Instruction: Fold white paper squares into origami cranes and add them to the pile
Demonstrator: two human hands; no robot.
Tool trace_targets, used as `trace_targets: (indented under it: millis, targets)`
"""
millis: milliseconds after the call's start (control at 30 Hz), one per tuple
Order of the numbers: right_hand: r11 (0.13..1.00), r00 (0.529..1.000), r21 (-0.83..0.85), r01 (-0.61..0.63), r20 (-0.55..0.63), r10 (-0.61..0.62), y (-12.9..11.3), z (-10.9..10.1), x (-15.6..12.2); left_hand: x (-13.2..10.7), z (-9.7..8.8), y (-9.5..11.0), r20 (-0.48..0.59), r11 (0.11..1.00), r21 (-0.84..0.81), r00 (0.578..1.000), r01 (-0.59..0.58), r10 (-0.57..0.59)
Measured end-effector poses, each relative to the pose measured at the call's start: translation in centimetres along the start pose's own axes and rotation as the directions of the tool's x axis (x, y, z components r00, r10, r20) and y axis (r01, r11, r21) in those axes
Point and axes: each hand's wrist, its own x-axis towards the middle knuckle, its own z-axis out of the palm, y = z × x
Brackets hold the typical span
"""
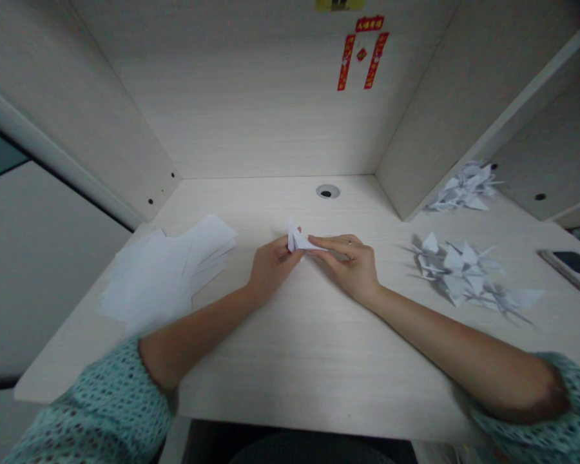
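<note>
A person in teal, openwork sleeves [104,403] sits at a pale wood-grain table [290,367], and from where I stand both forearms reach in from the near side to meet around the middle. Between the hands is a small piece of folded white paper [296,241], held just above the tabletop or touching it; I cannot tell which. The left hand [272,263] has its grip closed on the paper's left end, thumb on the near side. The right hand [356,263] pinches the paper's right end between thumb and extended fingers, its grip nearly flat; a ring [350,242] shows on one finger. To the left, beside the left forearm, loose white sheets [154,274] lie overlapping in a spread. To the right, well apart from the right hand, sits a heap of spiky folded-paper figures [464,267], with a second heap [468,187] farther back beside an upright panel [425,135]. Beyond the hands, a round cable hole [328,191] is set in the table, and red paper strips [347,62] with yellow markings decorate the far wall [261,109].
</note>
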Motion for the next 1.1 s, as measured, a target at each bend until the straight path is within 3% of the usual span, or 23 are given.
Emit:
trace_targets:
  millis: [267, 500, 700, 833, 933, 1100]
  targets:
    - [1.0, 1.0, 0.01, 0.022, 0.01, -0.022, -0.1, 0.0, 0.0, 0.0, 0.0, -0.2, 0.006, 1.0, 0.003, 1.0, -0.008, 0.008]
    - [0.998, 0.996, 0.044, 0.035, 0.075, -0.038, 0.0, -0.1, 0.0, 0.2, 0.0, 0.0, 0.019, 0.989, -0.149, 1.0, 0.022, -0.019]
    - [0.994, 0.993, 0.001, 0.11, 0.043, -0.11, -0.8, -0.5, 0.2, 0.8, -0.5, -0.2, -0.07, 0.988, -0.135, 0.996, -0.073, 0.064]
    - [0.997, 0.998, 0.072, -0.001, -0.061, 0.006, -0.6, -0.3, 0.3, 0.9, -0.6, -0.6, -0.06, 0.99, -0.127, 0.996, -0.066, 0.059]
    - [0.983, 0.996, 0.166, -0.072, -0.035, 0.079, -0.1, 0.0, 0.5, 0.9, -0.6, -0.5, -0.021, 0.984, -0.18, 1.0, -0.004, 0.0]
    - [0.949, 0.986, 0.271, -0.162, 0.017, 0.164, 0.5, 0.4, 0.6, 0.9, -0.5, -0.1, -0.053, 0.986, -0.161, 0.998, -0.039, 0.031]
